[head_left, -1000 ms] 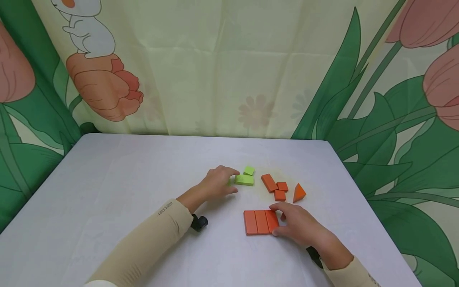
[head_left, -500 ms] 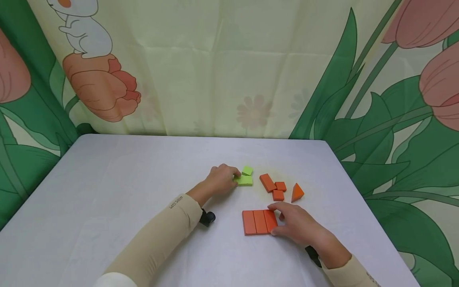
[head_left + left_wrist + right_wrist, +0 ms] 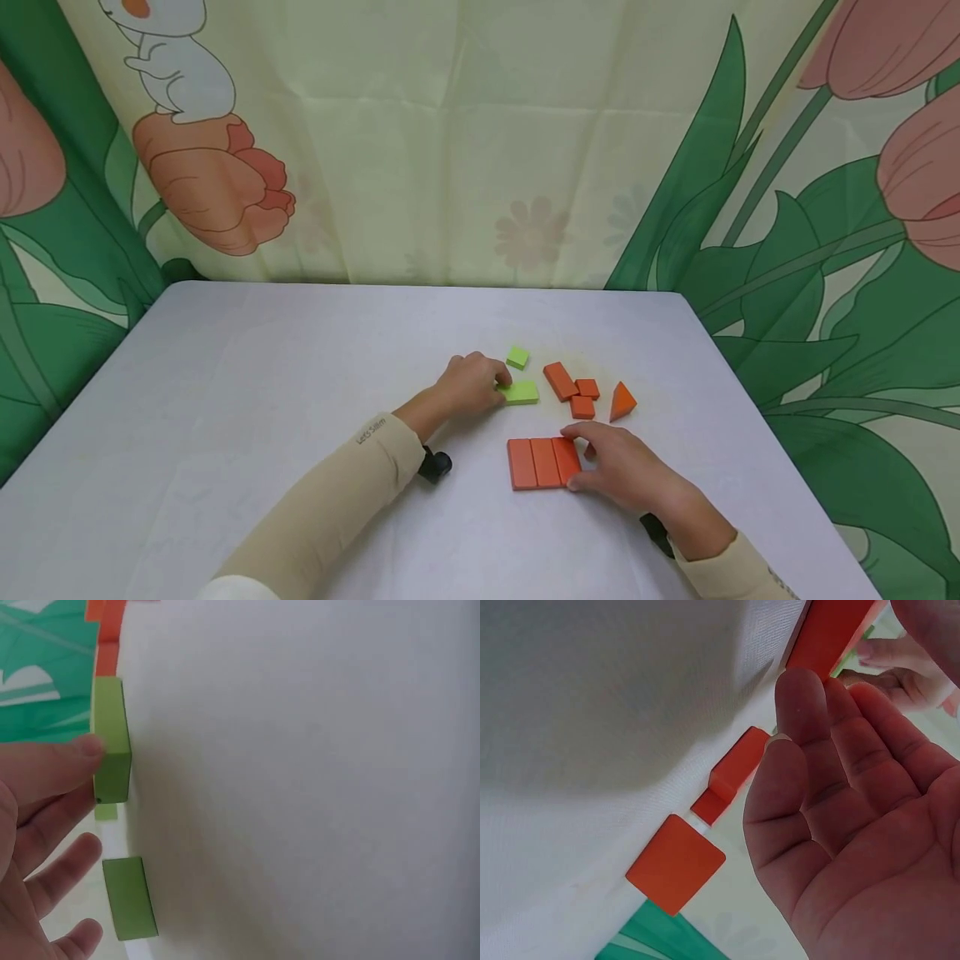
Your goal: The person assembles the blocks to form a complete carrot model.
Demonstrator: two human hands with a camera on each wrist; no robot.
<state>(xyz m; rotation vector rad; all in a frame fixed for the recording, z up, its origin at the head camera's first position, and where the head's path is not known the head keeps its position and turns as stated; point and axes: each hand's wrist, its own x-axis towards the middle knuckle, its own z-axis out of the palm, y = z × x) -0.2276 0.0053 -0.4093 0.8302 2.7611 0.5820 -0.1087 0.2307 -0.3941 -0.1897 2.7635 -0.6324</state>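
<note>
The flat rectangular light-green block point(image 3: 520, 392) lay on the pale grey cloth-covered table point(image 3: 247, 392), just left of the loose orange pieces. The left hand point(image 3: 470, 386) touched its left end; in the left wrist view the thumb pressed the block's point(image 3: 110, 742) edge while the other fingers point(image 3: 66, 868) lay loosely spread, gripping nothing. A smaller square light-green block point(image 3: 517, 358) sat just behind the rectangular one, apart from it.

In front of the green rectangular block, three long orange blocks lay side by side, touching, as one flat orange slab point(image 3: 543, 463). The right hand point(image 3: 618, 471) rested against the slab's right end, fingertips on its right edge, fingers relaxed and barely bent, holding nothing.

To the right of the green rectangular block lay a slanted long orange block point(image 3: 562, 382), two small square orange blocks point(image 3: 584, 398) beside it, and an orange triangular block point(image 3: 622, 402) furthest right. Behind the table hung a curtain printed with tulips and green leaves point(image 3: 480, 142).
</note>
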